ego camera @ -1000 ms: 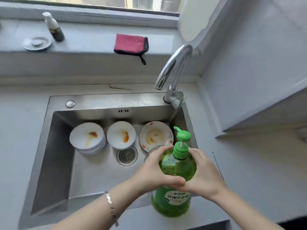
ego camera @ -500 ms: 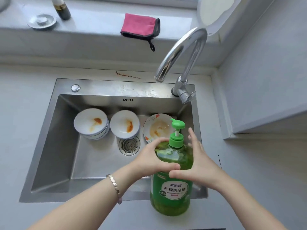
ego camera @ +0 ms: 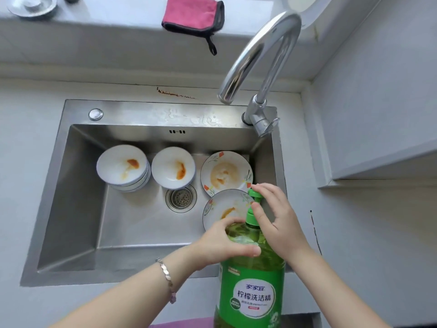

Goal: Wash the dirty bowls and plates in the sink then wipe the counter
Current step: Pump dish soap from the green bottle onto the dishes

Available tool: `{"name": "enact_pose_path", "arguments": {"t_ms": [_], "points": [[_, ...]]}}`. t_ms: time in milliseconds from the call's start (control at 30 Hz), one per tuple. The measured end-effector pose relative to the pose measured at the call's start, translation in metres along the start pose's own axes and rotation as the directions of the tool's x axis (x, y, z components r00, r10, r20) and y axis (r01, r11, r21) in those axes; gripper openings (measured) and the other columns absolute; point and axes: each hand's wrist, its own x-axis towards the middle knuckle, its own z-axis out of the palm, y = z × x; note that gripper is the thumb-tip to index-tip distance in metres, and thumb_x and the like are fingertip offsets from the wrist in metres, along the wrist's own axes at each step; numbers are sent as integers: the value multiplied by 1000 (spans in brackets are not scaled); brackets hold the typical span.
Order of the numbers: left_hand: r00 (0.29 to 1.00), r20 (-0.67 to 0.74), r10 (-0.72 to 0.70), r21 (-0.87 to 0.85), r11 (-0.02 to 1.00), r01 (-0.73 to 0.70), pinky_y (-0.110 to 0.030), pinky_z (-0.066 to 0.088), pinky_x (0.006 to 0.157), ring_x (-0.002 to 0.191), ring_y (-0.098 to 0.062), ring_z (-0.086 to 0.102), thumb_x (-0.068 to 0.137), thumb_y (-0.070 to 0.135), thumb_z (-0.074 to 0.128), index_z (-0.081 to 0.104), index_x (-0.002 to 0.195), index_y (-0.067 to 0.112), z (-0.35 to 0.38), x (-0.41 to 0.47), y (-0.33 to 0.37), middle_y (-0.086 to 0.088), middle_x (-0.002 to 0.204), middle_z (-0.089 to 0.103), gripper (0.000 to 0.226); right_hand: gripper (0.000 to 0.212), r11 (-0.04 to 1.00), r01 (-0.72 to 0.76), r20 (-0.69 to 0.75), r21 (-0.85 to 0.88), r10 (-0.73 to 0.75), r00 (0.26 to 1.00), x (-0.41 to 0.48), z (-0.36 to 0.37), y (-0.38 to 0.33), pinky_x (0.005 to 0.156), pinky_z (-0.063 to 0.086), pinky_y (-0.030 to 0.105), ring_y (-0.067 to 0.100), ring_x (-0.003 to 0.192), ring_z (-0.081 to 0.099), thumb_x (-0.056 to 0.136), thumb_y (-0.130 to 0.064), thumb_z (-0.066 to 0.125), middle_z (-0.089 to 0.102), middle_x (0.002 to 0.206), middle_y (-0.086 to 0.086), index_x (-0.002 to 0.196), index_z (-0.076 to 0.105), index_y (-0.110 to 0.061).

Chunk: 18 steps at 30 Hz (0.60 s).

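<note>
At the lower centre of the frame the left hand (ego camera: 220, 245) curls its fingers round the shoulder of the upright green soap bottle (ego camera: 251, 280), while the right hand (ego camera: 281, 223) pinches the pump head (ego camera: 255, 194) between thumb and forefinger. Just beyond, in the sink (ego camera: 71, 185), lie a smeared plate (ego camera: 224, 207) and a second plate (ego camera: 225, 174), with a bowl (ego camera: 172, 168) and stacked bowls (ego camera: 123, 166) to the left, all unwashed. A hard press could tip the tall bottle onto the crockery, or squirt soap onto the bench (ego camera: 23, 185).

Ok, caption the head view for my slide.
Left hand grips green soap bottle, right hand holds its pump, dirty dishes in sink.
</note>
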Motion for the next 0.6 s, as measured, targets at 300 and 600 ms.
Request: {"name": "enact_pose_path", "arguments": {"t_ms": [300, 600], "points": [[997, 51, -66, 48, 997, 63, -27, 50, 94, 101, -7, 64, 36, 52, 80, 55, 123, 24, 12, 16, 0, 5, 112, 66, 95, 19, 980, -161, -156, 121, 179, 971, -3, -3, 22, 86, 32, -2, -21, 98, 49, 91, -13, 51, 59, 102, -19, 99, 63, -24], [992, 65, -111, 115, 988, 103, -31, 47, 99, 107, -10, 61, 34, 57, 79, 55, 120, 29, 23, 24, 3, 5, 118, 62, 94, 17, 981, -192, -203, 18, 192, 960, -16, -10, 38, 80, 32, -4, -23, 90, 49, 88, -2, 58, 63, 94, -10, 96, 71, -10]]}}
